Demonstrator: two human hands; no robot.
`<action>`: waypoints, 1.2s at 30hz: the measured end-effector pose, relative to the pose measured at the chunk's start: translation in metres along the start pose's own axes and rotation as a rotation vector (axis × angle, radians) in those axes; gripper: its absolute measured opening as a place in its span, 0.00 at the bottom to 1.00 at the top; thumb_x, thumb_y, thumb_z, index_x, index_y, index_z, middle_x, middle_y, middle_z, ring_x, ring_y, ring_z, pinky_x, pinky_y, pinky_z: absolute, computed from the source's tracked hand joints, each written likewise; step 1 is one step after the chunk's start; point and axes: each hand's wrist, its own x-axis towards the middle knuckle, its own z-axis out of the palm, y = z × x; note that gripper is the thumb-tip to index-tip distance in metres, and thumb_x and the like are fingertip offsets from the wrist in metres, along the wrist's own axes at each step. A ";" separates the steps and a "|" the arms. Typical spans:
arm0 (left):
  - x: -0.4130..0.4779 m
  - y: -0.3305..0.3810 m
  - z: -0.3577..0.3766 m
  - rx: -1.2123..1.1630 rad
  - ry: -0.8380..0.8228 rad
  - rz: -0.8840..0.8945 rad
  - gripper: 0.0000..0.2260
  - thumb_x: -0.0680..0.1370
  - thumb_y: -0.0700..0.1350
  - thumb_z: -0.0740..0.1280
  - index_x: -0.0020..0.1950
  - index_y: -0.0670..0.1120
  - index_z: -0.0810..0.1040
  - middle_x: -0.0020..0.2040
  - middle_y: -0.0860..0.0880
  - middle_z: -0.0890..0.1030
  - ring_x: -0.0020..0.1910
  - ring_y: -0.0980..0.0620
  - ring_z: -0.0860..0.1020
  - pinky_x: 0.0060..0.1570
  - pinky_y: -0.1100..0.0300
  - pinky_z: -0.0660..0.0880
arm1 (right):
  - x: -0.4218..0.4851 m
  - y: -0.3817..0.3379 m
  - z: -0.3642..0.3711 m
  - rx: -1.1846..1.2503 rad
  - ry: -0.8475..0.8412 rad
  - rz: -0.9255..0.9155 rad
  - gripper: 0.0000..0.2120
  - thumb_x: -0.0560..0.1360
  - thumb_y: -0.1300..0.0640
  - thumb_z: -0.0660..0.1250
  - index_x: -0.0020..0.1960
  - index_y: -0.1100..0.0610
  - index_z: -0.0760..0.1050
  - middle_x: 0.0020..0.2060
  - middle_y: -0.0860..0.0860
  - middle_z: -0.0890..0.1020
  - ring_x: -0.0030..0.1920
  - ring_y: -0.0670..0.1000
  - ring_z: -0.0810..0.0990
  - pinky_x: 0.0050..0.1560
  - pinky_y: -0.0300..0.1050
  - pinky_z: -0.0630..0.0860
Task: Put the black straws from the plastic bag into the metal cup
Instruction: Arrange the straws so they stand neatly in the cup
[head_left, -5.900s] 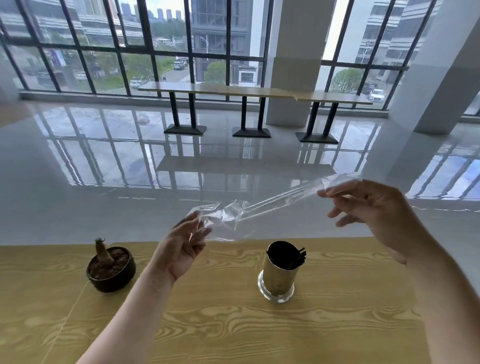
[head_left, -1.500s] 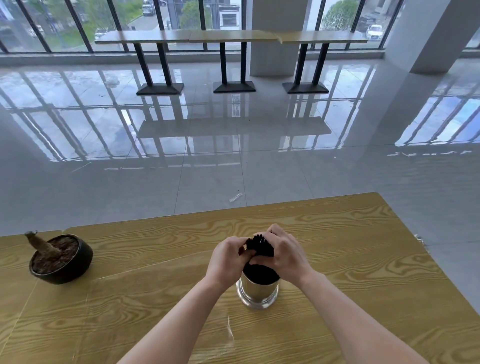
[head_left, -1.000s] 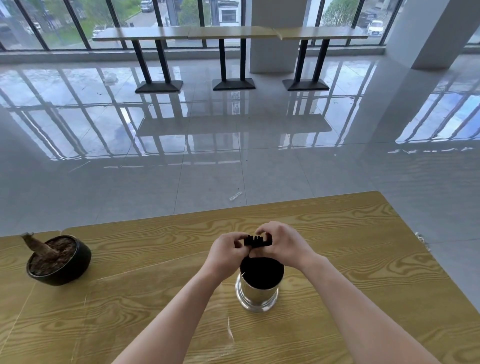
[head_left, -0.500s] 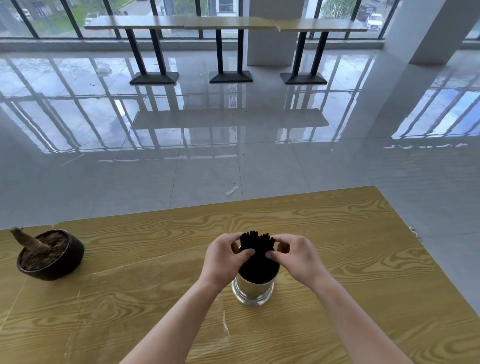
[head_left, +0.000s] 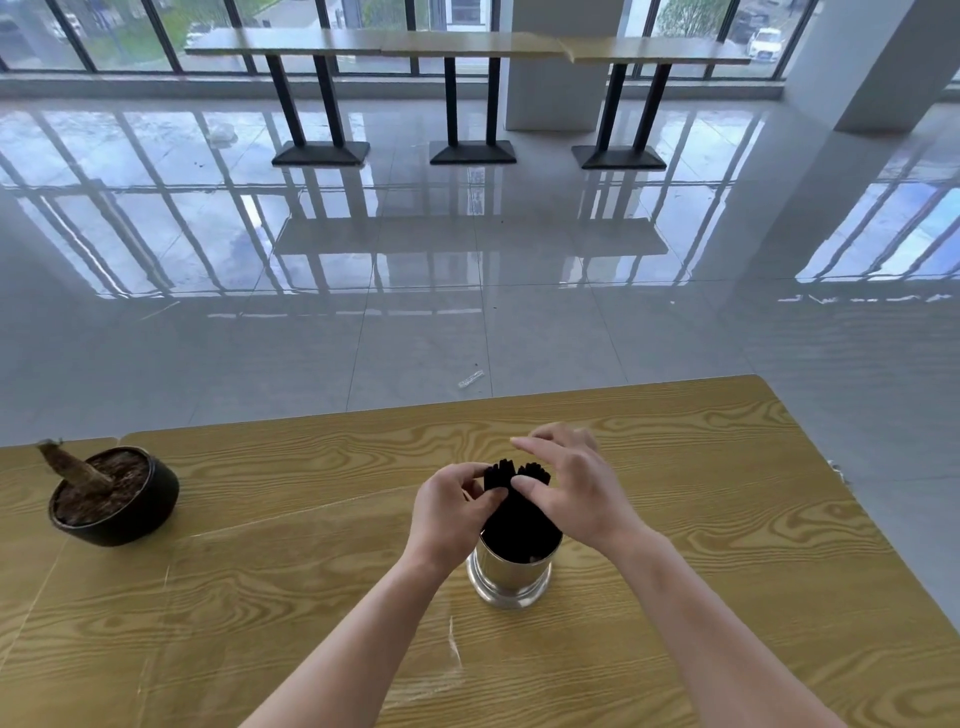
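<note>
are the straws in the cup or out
In. The straws stand bunched in the cup, tops above its rim, the left hand pinching them.

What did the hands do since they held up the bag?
Both hands let the bag go and came down to the straws in the cup. The left hand now pinches them; the right hand has opened its fingers. Cup and pot stayed put.
</note>
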 end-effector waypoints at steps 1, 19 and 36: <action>0.000 0.000 0.001 -0.004 0.011 -0.001 0.08 0.75 0.47 0.75 0.53 0.54 0.85 0.36 0.55 0.79 0.33 0.61 0.75 0.37 0.66 0.74 | 0.004 -0.003 0.000 -0.004 -0.027 -0.024 0.22 0.77 0.49 0.72 0.70 0.48 0.76 0.59 0.41 0.78 0.62 0.48 0.69 0.63 0.46 0.71; 0.002 -0.001 -0.004 0.017 0.033 -0.005 0.05 0.75 0.47 0.74 0.50 0.54 0.86 0.36 0.54 0.80 0.31 0.64 0.75 0.33 0.70 0.72 | 0.024 -0.011 0.000 0.027 -0.051 -0.095 0.04 0.76 0.55 0.74 0.49 0.50 0.86 0.43 0.41 0.85 0.50 0.45 0.76 0.50 0.39 0.70; 0.001 -0.001 -0.004 0.017 0.028 -0.008 0.04 0.76 0.47 0.74 0.47 0.56 0.85 0.36 0.52 0.82 0.32 0.63 0.77 0.34 0.68 0.74 | 0.025 -0.009 -0.001 0.000 0.016 -0.168 0.01 0.76 0.57 0.74 0.47 0.53 0.84 0.43 0.45 0.85 0.47 0.45 0.76 0.48 0.39 0.73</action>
